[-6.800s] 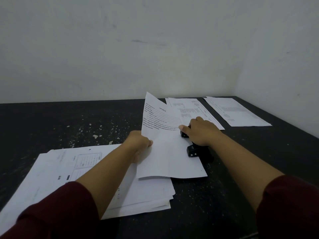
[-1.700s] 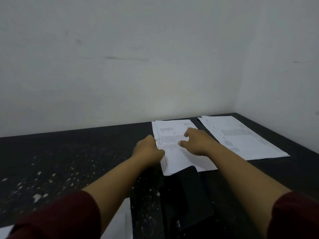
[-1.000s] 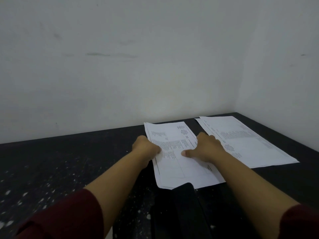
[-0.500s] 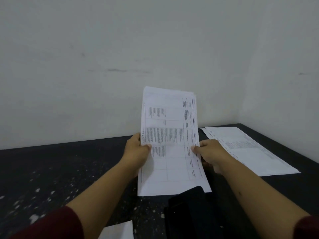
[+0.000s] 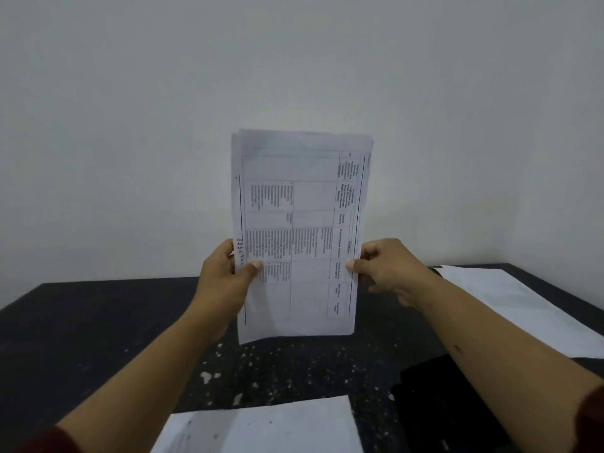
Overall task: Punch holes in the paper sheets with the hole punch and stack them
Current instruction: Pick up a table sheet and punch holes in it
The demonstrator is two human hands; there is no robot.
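Table (image 5: 98, 322) fills the low half of the frame. It is black and flat, with lots of little white specks on it, most of them in the middle. Behind it I see a plain pale wall (image 5: 294, 60), smooth and bare, and a second wall (image 5: 555, 158) meets it at the right to make a corner.

In the middle of the frame I see a small stack of paper sheets (image 5: 300, 230) held upright above the table. The sheets are thin, white and long, with gray boxes and tiny print that runs sideways. Their top edges do not line up; one sheet peeks out at the upper left.

My left hand (image 5: 225, 279) pinches the left edge of the stack, thumb in front. My right hand (image 5: 389, 269) pinches the right edge the same way. Both arms show dark red sleeves (image 5: 49, 443) at the low corners.

At the right of the frame one more white sheet (image 5: 523, 308) lies flat on the table. At the bottom middle lies another sheet (image 5: 268, 426) with small dark dots on it. In the low right there is a black blocky thing (image 5: 434, 403), partly hidden by my right arm. It is too dark to tell what it is.
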